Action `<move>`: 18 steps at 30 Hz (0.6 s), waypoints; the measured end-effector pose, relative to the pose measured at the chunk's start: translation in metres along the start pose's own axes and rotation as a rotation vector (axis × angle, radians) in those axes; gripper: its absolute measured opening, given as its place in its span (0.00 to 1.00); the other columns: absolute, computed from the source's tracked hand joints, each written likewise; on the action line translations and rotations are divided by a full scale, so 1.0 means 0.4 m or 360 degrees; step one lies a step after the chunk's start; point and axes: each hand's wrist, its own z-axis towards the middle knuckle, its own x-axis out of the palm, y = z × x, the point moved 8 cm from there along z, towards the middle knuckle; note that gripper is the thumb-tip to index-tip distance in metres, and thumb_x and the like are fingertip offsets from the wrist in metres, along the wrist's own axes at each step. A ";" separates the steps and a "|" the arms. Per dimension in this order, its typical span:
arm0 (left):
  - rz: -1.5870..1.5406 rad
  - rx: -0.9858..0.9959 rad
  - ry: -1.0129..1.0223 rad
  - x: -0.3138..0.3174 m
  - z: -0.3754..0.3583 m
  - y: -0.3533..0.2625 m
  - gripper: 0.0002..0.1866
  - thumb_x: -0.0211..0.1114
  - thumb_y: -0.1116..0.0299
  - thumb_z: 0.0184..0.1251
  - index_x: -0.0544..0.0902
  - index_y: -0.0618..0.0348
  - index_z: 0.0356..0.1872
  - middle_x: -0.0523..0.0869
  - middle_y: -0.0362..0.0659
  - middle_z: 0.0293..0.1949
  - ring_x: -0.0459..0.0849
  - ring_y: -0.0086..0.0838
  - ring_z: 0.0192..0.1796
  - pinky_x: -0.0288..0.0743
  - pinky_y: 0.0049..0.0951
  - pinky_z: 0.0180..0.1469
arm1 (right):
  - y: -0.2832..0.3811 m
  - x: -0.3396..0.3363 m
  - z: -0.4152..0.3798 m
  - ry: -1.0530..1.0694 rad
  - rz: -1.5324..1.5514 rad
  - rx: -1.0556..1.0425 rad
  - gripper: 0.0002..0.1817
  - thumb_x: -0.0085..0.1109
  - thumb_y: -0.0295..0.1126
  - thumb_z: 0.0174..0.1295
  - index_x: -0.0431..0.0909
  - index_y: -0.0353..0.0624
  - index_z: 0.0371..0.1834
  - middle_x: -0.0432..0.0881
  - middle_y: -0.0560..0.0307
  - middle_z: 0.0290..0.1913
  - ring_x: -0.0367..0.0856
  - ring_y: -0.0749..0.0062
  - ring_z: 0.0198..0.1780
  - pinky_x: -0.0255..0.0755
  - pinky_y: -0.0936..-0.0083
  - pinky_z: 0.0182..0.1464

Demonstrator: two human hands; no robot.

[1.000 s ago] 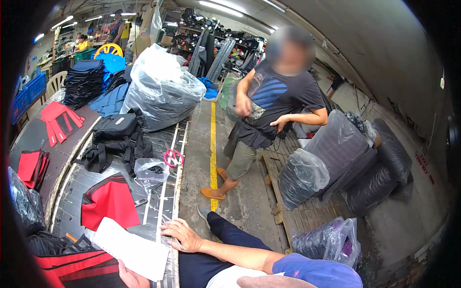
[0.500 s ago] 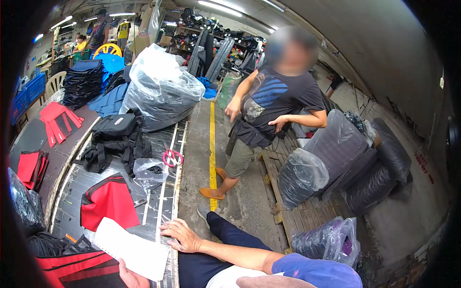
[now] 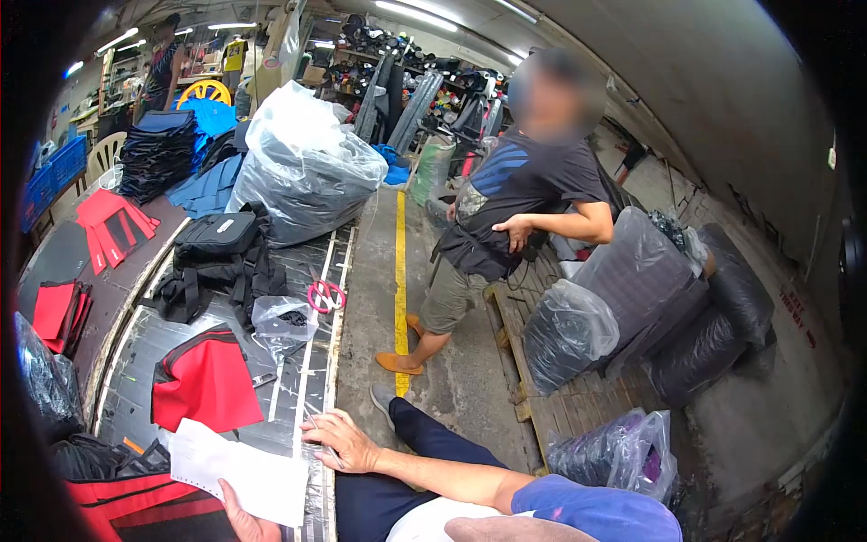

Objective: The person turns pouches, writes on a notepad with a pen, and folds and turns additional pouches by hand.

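Note:
My left hand (image 3: 242, 518) holds a white sheet of paper (image 3: 240, 471) by its lower edge, low over the worktable (image 3: 312, 361). My right hand (image 3: 345, 440) rests flat on the table's right edge, fingers spread, holding nothing. A red and black fabric piece (image 3: 206, 381) lies just beyond the paper. More red and black fabric (image 3: 135, 501) lies under the paper at the near edge.
A black bag (image 3: 217, 244), pink-handled scissors (image 3: 326, 294) and a small clear plastic bag (image 3: 282, 323) lie farther up the table. A large full plastic sack (image 3: 305, 172) stands at its far end. A person in a dark shirt (image 3: 515, 208) stands in the aisle by a pallet of wrapped bundles (image 3: 623, 307).
The paper in my left hand has dropped a little lower. The standing person has turned away and drawn one arm in. My right hand has stayed put.

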 end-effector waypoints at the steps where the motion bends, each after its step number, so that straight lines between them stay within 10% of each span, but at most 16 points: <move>1: 0.0001 0.0001 -0.0001 0.000 0.000 -0.002 0.33 0.65 0.52 0.83 0.72 0.61 0.79 0.82 0.49 0.73 0.80 0.44 0.75 0.71 0.50 0.79 | 0.002 0.000 0.000 -0.0001 0.0008 -0.0012 0.26 0.67 0.36 0.67 0.76 0.47 0.69 0.79 0.54 0.73 0.72 0.50 0.75 0.58 0.46 0.79; 18: -0.0013 -0.0056 0.0140 -0.037 0.013 0.008 0.30 0.56 0.56 0.88 0.68 0.61 0.81 0.78 0.50 0.77 0.76 0.45 0.78 0.66 0.53 0.82 | 0.004 -0.003 0.002 -0.0007 0.0008 -0.0023 0.26 0.66 0.35 0.66 0.76 0.47 0.68 0.79 0.54 0.73 0.73 0.51 0.74 0.58 0.47 0.78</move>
